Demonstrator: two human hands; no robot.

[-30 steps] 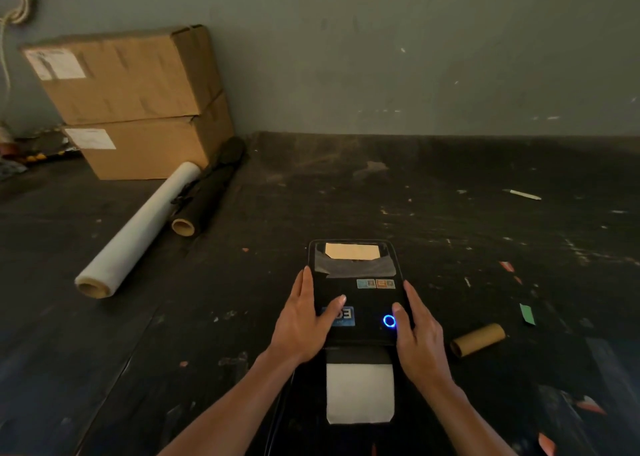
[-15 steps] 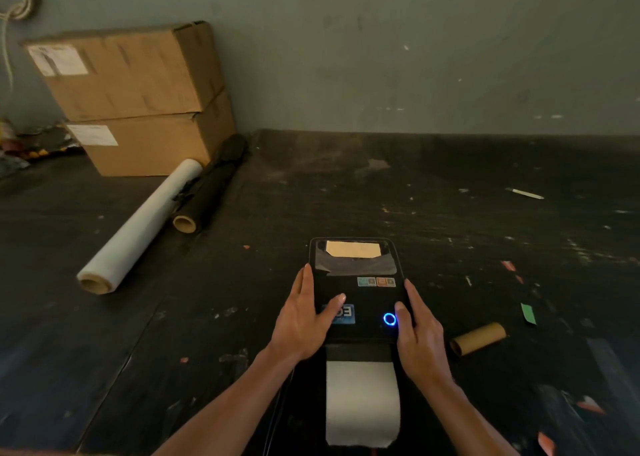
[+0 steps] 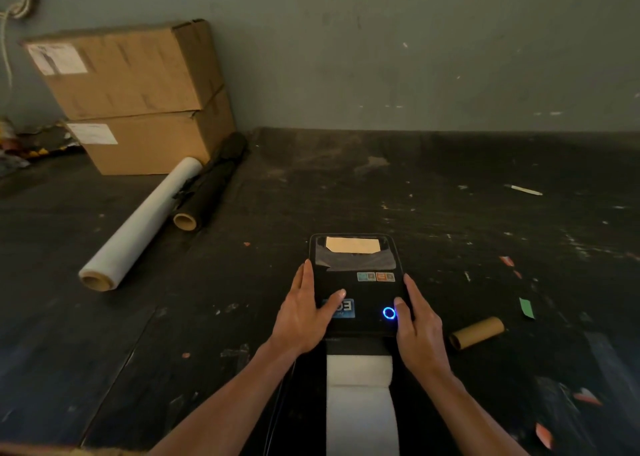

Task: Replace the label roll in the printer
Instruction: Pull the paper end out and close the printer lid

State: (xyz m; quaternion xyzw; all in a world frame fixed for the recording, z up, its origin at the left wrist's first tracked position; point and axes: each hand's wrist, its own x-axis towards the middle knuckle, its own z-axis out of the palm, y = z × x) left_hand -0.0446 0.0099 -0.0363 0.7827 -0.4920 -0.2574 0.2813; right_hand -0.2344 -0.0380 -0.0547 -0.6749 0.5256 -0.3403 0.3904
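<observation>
Far off to the left of both hands, two cardboard boxes stand stacked against the wall. In front of them, nearer the hands but still well to their left, a white roll of film lies on the dark table, with a black roll just beside it.

The left hand lies flat along the left edge of the black printer, fingers straight and pointing away from the person, thumb spread across the lid and touching a blue sticker. It presses on the lid and grips nothing.

Between the two hands sits the printer, its lid down. A clear window at its far end, beyond the fingertips, shows a tan shape inside. A strip of white label paper comes out of the near end, below the wrists, and runs toward the person between the forearms.

The right hand rests along the printer's right edge, fingers straight and flat, thumb tip just beside a glowing blue ring button; whether it touches the ring I cannot tell. This hand holds nothing either.

To the right of the right hand, an empty cardboard core lies on the table, with a green scrap just beyond it.
</observation>
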